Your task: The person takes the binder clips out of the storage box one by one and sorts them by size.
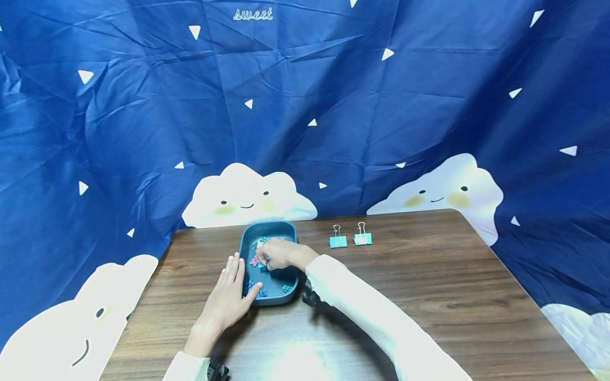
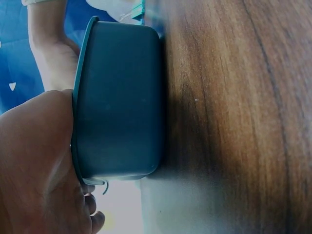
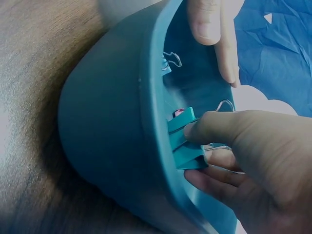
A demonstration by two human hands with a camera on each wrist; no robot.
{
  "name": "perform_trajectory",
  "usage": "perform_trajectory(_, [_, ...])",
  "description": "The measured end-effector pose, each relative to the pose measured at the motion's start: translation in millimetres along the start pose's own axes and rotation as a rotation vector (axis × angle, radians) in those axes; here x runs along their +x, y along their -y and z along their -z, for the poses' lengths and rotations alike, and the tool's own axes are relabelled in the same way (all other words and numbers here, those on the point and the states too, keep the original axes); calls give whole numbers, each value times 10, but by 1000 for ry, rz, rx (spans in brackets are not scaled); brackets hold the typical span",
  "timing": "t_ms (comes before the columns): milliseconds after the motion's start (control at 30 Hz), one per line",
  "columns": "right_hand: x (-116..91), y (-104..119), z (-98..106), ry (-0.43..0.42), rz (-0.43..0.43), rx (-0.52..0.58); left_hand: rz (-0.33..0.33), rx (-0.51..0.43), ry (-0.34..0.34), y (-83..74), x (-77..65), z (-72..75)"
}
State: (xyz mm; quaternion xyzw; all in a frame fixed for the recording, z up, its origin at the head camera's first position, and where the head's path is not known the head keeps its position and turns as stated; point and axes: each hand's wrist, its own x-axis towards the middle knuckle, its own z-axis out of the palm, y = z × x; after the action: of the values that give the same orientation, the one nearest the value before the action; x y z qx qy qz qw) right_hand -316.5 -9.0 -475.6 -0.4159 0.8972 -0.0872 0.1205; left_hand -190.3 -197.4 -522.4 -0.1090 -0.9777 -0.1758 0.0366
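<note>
A dark teal bin point(image 1: 278, 301) stands on the wooden table, with small binder clips inside it. My left hand point(image 1: 227, 296) rests over its left rim, fingers straight and thumb inside. Reaching in from the right, my right hand point(image 1: 284, 254) pinches a teal binder clip point(image 3: 184, 155) between thumb and fingers. Whether it holds a second clip too, I cannot tell. Pink clips point(image 1: 254, 261) lie beside that hand. Blue clips point(image 1: 251, 287) sit near my left thumb, and a green clip point(image 1: 287, 288) lies at the bin's near right corner.
Two larger turquoise binder clips, a left one point(image 1: 338, 242) and a right one point(image 1: 363, 239), stand on the table point(image 1: 429, 275) right of the bin, wire handles up. A blue curtain point(image 1: 333, 106) with clouds hangs behind the table.
</note>
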Motion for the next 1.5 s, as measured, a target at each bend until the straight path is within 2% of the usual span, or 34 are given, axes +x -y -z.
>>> perform_trajectory(233, [-5,-22,22,-6,-38,16,2,-4,-1,7,0,1])
perform_trajectory(433, [-21,-33,89,-30,-53,50,21,1,30,35,11,-3])
perform_trajectory(767, [-42,-67,230,-86,-37,96,13,11,30,45,24,7])
perform_trajectory(1300, [-107,-202,303,-147,-46,151,7,10,9,33,27,-7])
perform_trajectory(1500, [-201,-246,365,-181,-56,199,18,2,33,29,37,-25])
